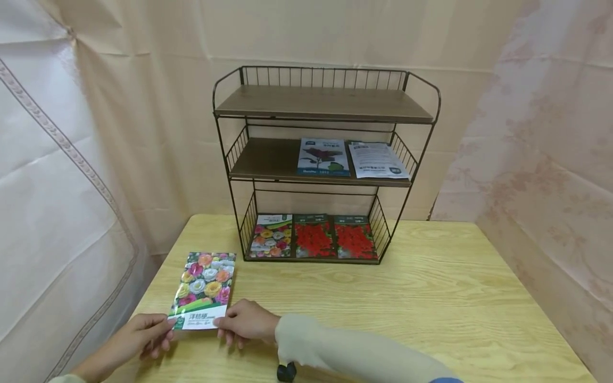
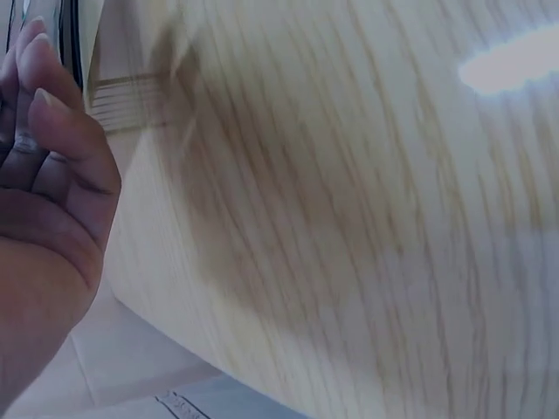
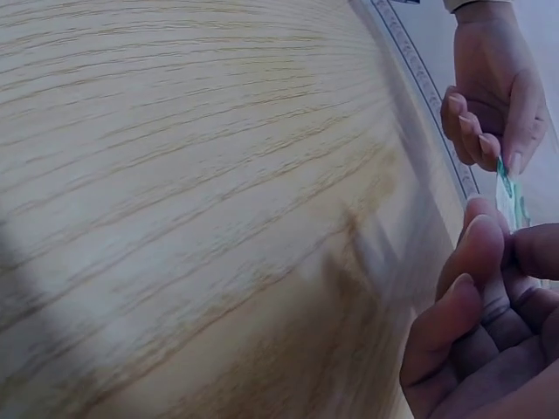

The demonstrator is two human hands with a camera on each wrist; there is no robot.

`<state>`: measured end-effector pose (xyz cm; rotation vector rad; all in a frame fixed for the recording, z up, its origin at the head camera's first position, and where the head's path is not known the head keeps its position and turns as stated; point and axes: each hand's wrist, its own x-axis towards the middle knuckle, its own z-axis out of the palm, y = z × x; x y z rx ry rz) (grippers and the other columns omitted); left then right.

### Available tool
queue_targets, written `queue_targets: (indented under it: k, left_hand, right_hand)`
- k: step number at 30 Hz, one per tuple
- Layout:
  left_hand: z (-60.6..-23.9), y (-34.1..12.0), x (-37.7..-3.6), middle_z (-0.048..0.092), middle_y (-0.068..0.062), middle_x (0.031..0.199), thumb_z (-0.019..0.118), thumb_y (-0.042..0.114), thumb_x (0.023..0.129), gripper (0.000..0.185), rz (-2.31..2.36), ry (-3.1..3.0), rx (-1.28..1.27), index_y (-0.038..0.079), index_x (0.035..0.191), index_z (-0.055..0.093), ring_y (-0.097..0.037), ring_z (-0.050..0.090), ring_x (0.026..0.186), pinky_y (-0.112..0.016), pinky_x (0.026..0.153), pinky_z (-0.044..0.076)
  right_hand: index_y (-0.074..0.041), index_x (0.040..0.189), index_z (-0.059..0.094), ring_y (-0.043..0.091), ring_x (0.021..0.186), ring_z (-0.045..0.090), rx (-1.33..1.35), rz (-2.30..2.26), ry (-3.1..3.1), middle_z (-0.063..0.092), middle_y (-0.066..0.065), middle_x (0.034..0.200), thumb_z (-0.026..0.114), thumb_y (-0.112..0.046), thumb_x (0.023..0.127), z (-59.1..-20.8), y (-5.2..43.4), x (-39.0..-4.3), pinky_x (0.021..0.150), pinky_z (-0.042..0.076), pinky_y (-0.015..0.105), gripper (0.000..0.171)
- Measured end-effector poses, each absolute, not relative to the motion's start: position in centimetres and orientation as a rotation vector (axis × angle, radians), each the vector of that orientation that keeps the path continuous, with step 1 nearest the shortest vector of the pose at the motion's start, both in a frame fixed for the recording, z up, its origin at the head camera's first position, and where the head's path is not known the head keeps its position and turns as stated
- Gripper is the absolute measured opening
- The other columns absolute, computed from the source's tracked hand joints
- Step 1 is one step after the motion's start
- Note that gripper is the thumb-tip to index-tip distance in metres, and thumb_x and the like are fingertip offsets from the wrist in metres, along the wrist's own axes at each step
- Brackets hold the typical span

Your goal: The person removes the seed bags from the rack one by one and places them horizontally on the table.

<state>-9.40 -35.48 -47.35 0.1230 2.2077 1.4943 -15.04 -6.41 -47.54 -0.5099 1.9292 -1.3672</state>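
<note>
A seed packet (image 1: pixel 206 287) printed with many-coloured flowers is held above the near left part of the table, picture side up, its lower edge toward me. My left hand (image 1: pixel 146 332) pinches the lower left corner between thumb and fingers. At the lower right corner my right hand (image 1: pixel 249 321) pinches it the same way. In the right wrist view, the packet (image 3: pixel 507 194) shows only as a thin edge between both hands. The left wrist view shows my left hand (image 2: pixel 52 166) with curled fingers, its grip on the packet barely visible.
A three-tier wire rack (image 1: pixel 325 101) stands at the back of the wooden table (image 1: pixel 431 298). Its bottom shelf holds a similar flower packet (image 1: pixel 271 236) and two red-flower packets (image 1: pixel 313 236). More packets (image 1: pixel 323 157) lie on its middle shelf. A black object (image 1: pixel 286 372) shows at the near edge.
</note>
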Motion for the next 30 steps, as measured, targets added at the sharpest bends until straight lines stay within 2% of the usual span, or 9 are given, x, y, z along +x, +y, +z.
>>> queue_targets:
  k: [10,20,30]
  left_hand:
    - [-47.0,-36.8,-9.2,0.067,-0.004,0.077,0.044,0.023,0.112,0.044,1.456,2.156,0.236,-0.012,0.093,0.061,-0.008,0.06,0.061,-0.02,0.05,0.044]
    - [-47.6,-37.8,-8.9,0.067,-0.002,0.078,0.043,0.023,0.112,0.048,1.459,2.017,0.229,-0.02,0.097,0.059,-0.006,0.059,0.066,-0.019,0.054,0.046]
    - [-47.5,-38.3,-8.9,0.066,0.0,0.074,0.044,0.021,0.112,0.045,1.417,2.022,0.268,-0.016,0.092,0.061,-0.006,0.055,0.061,-0.019,0.048,0.036]
  right_hand:
    - [-0.009,0.074,0.073,0.01,0.043,0.046,-0.539,-1.307,1.943,0.06,0.001,0.058,0.062,-0.03,0.105,-47.4,-7.4,-14.8,0.043,0.04,0.022,0.039]
    - [-0.009,0.073,0.072,0.011,0.042,0.046,-0.54,-1.271,1.92,0.059,0.001,0.056,0.062,-0.031,0.104,-48.2,-7.8,-14.1,0.04,0.039,0.023,0.04]
    - [-0.008,0.071,0.07,0.01,0.041,0.047,-0.547,-1.235,1.91,0.059,0.002,0.055,0.06,-0.03,0.106,-48.3,-8.3,-13.6,0.039,0.041,0.022,0.043]
